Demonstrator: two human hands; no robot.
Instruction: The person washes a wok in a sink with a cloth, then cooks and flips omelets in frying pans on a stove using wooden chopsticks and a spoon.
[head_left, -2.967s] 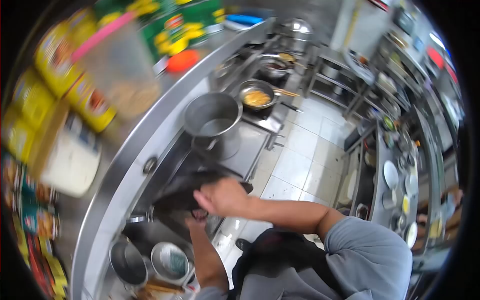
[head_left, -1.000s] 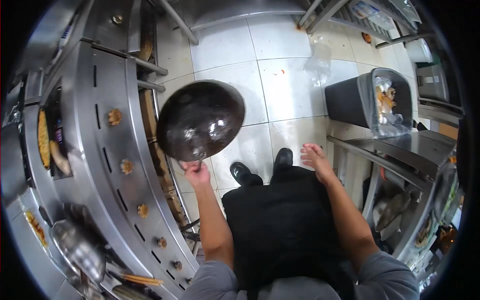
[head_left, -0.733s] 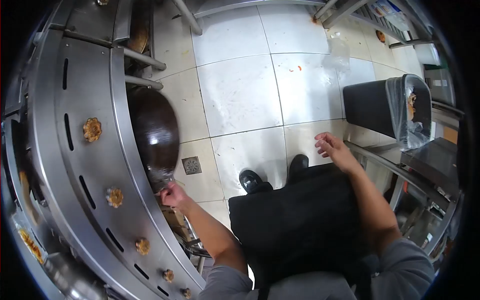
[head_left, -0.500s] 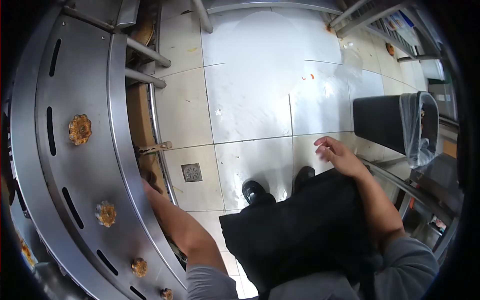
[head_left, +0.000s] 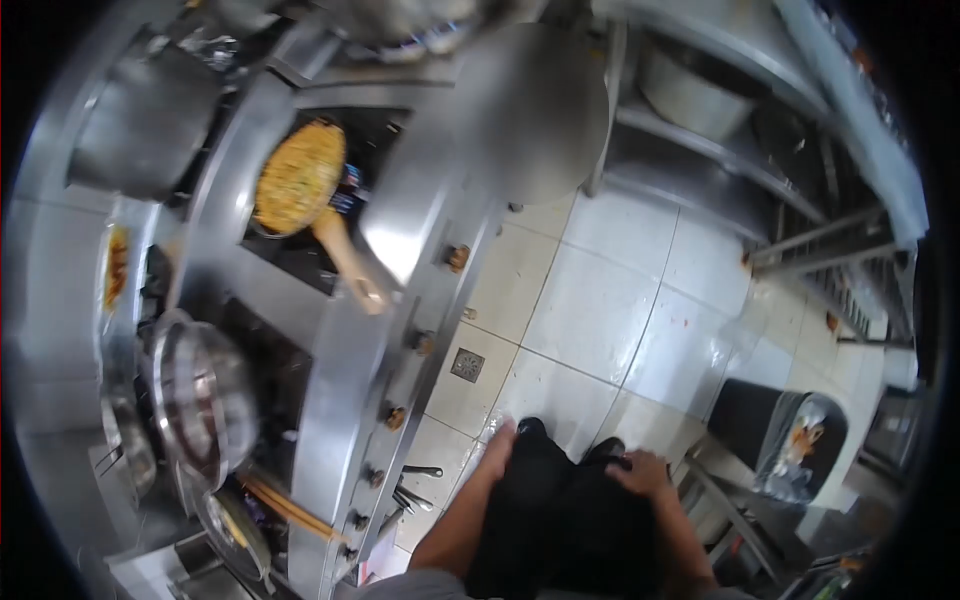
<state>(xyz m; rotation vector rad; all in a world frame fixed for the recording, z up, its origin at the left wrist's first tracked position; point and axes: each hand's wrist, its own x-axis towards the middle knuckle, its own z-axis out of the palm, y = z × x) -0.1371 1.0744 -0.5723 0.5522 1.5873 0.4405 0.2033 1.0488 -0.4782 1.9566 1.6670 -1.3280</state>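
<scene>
My left hand (head_left: 496, 450) hangs beside the left edge of my black apron (head_left: 565, 520), in front of the stove. Its fingers look stretched out, slightly blurred, and hold nothing I can see. Against the apron's right side rests my right hand (head_left: 643, 472), open with its fingers lying on the dark cloth. Left of my left hand, several dark handles (head_left: 424, 470) stick out from below the stove front. On the stove, a pan with a wooden handle (head_left: 345, 258) holds yellow chopped food (head_left: 300, 178), away from both hands.
The steel stove front (head_left: 345, 400) with rusty knobs (head_left: 395, 418) runs along my left. A metal colander-like bowl (head_left: 215, 400) and wooden sticks (head_left: 295, 508) lie farther left. A lined black bin (head_left: 745, 425) stands right; a shelf holds a large pot (head_left: 695, 95).
The view has swung, bringing the stove top and pans into sight. My left hand has come out from under the stove front to beside my apron. My right hand has moved onto the apron.
</scene>
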